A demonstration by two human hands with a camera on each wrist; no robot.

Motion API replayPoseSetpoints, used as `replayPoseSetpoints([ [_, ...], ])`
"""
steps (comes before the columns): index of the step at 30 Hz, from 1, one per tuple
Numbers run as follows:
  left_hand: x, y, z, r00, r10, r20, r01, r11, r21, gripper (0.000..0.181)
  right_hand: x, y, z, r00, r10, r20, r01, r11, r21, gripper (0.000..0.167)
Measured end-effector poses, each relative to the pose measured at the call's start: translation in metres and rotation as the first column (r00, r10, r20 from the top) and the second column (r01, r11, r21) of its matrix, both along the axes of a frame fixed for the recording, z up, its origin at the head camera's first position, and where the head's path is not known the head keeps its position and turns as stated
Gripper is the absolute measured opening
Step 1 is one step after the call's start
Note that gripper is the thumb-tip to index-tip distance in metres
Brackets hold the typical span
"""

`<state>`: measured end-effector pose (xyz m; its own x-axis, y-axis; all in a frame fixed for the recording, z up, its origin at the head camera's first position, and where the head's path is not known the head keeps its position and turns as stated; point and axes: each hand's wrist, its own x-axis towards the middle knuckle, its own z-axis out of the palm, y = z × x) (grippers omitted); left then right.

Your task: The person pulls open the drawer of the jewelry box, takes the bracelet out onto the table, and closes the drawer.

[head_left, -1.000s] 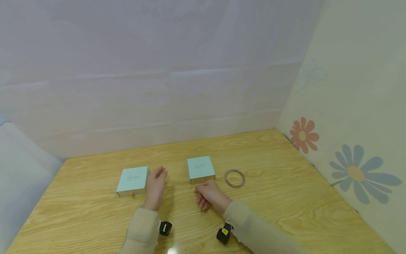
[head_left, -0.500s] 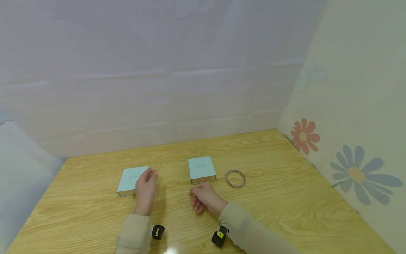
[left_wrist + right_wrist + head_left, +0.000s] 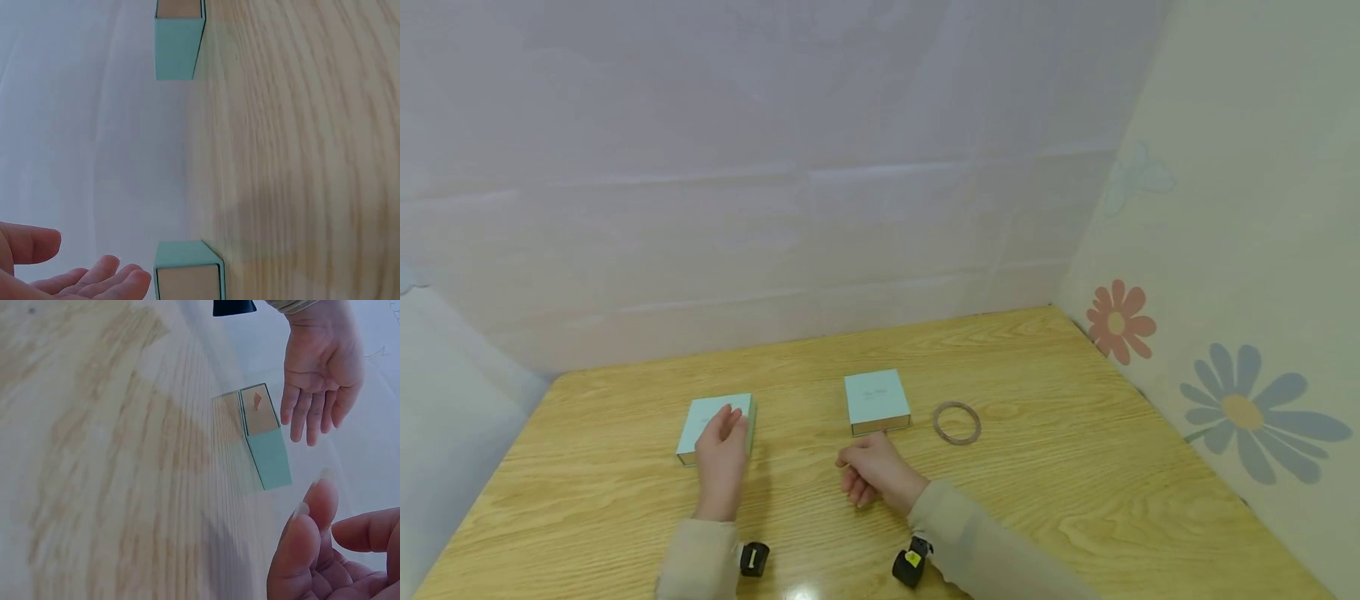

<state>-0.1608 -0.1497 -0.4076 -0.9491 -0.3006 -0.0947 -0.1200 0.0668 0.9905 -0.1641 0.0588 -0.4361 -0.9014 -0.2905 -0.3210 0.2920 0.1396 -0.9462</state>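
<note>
Two pale teal boxes lie apart on the wooden table. In the head view my left hand is held over the front right part of the left box, fingers extended and nothing in them. The right wrist view shows that hand beside a box with a small tab on its front. Just in front of the right box is my right hand, empty, its fingers loosely curled. A thin brownish ring lies flat to the right of that box.
The wooden table reaches back to a pale hanging cloth. At the right stands a wall covering with large printed flowers. A black strap device is on the left wrist, another on the right.
My left hand has moved left, from beside the left box to over its front right part. My right hand has shifted slightly left and nearer the table's front. Boxes and ring stay in place.
</note>
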Motion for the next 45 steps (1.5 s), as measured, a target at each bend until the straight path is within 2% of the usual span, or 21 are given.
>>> replayPoseSetpoints([
  [7, 0.001, -0.01, -0.004, 0.999, 0.032, -0.011, -0.032, 0.999, -0.013, 0.055, 0.001, -0.005, -0.001, 1.0, -0.001, 0.001, 0.001, 1.0, -0.007, 0.021],
  [14, 0.002, -0.02, -0.005, 0.994, 0.106, -0.015, -0.106, 0.994, -0.017, 0.054, 0.002, -0.008, 0.0, 1.0, 0.003, -0.006, -0.003, 1.0, -0.014, 0.021],
  [20, 0.003, -0.029, -0.007, 0.989, 0.146, -0.003, -0.146, 0.989, -0.026, 0.054, 0.004, -0.01, 0.002, 1.0, 0.018, -0.009, -0.018, 1.0, -0.007, 0.022],
  [25, 0.003, -0.035, -0.01, 0.982, 0.188, -0.017, -0.189, 0.981, -0.043, 0.053, 0.005, -0.013, 0.003, 1.0, 0.024, -0.01, -0.024, 1.0, -0.006, 0.02],
  [39, 0.003, -0.056, -0.014, 0.988, 0.152, 0.014, -0.151, 0.987, -0.052, 0.058, 0.007, -0.023, 0.003, 0.999, 0.041, 0.004, -0.041, 0.999, 0.001, 0.019],
  [45, -0.001, -0.066, -0.015, 0.988, 0.142, 0.068, -0.139, 0.989, -0.042, 0.058, 0.007, -0.026, 0.004, 0.999, 0.048, 0.011, -0.048, 0.999, 0.009, 0.02],
])
